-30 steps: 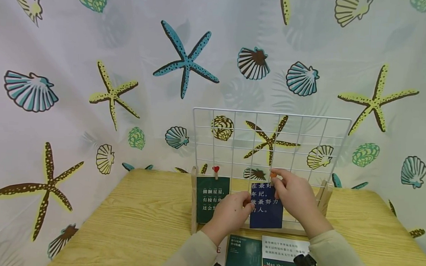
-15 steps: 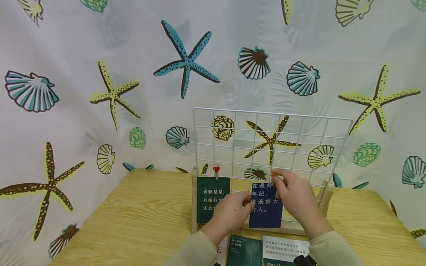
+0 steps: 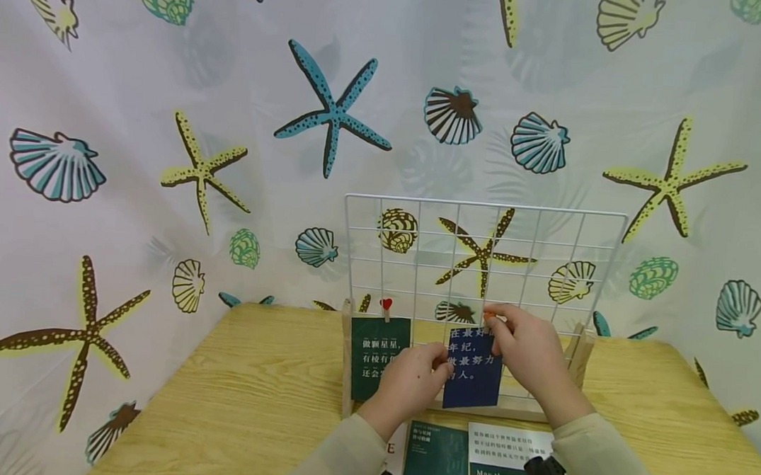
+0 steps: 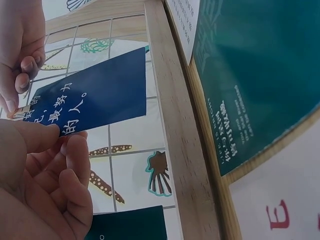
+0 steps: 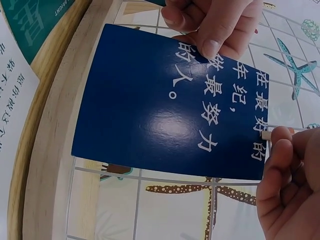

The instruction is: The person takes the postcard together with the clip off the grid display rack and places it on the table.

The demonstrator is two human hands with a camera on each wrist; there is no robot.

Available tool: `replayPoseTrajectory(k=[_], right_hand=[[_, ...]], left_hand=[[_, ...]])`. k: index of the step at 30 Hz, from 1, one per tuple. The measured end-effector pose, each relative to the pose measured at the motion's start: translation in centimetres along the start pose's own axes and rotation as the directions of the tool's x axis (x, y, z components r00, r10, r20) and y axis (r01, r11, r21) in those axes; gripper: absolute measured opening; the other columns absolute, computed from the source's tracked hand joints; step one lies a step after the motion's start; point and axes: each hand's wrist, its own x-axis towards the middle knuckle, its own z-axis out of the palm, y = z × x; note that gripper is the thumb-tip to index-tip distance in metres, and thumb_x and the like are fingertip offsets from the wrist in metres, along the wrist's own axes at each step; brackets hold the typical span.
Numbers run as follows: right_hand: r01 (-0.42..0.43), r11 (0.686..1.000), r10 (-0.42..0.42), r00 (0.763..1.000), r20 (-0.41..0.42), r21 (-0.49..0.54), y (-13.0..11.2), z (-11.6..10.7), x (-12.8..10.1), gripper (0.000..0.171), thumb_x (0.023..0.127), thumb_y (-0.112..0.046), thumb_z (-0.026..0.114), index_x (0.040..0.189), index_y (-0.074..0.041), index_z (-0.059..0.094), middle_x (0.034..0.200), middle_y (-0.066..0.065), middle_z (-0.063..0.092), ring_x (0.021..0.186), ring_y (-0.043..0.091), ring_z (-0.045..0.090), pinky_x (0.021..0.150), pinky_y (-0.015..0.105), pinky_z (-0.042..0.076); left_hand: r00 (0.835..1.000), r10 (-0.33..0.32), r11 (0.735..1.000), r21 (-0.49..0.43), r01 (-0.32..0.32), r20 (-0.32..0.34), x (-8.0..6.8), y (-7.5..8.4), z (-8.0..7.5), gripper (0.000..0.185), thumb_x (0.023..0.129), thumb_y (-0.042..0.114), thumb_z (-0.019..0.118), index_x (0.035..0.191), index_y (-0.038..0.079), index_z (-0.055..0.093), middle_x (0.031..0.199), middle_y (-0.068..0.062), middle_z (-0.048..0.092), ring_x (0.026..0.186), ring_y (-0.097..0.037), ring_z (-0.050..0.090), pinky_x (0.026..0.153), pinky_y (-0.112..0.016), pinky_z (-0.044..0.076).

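Now | left hand (image 3: 410,383) pinches blue card's (image 3: 473,369) edge; right hand (image 3: 528,354) pinches clip (image 3: 488,314) | against grid (image 3: 545,259)

green card (image 3: 375,354) partly behind left hand (image 3: 409,380), clip (image 5: 266,134) mostly hidden by right hand (image 5: 287,185), table cards (image 3: 473,461) cropped

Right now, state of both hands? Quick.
Left hand: pinching the left edge of the blue card.
Right hand: pinching a small clip at the card's top, against the wire grid.
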Motion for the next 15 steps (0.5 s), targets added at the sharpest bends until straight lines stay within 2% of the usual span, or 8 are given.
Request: replayPoseTrajectory(k=[10,15], right_hand=[[0.007,1.000,-0.007,1.000,-0.005,0.004,-0.10,-0.39,-0.19,0.026,0.105,-0.027,0.056,0.125,-0.016,0.069,0.061,0.001,0.060,0.048,0.016,0.048,0.046,0.033,0.037],[0.009,1.000,-0.009,1.000,-0.009,0.005,-0.10,-0.51,-0.27,0.025,0.105,-0.027,0.058,0.124,-0.015,0.070,0.063,0.001,0.062,0.051,0.015,0.052,0.048,0.034,0.039]], left_hand=[[1.000,0.004,1.000,-0.002,-0.004,-0.005,-0.02,-0.05,0.01,0.009,0.101,0.027,0.064,0.095,0.021,0.066,0.077,0.011,0.059,0.067,-0.010,0.054,0.059,-0.031,0.044],[1.000,0.013,1.000,0.000,-0.013,-0.010,0.04,-0.10,0.04,0.008,0.101,0.026,0.065,0.096,0.020,0.066,0.078,0.011,0.060,0.067,-0.010,0.054,0.060,-0.031,0.044]])
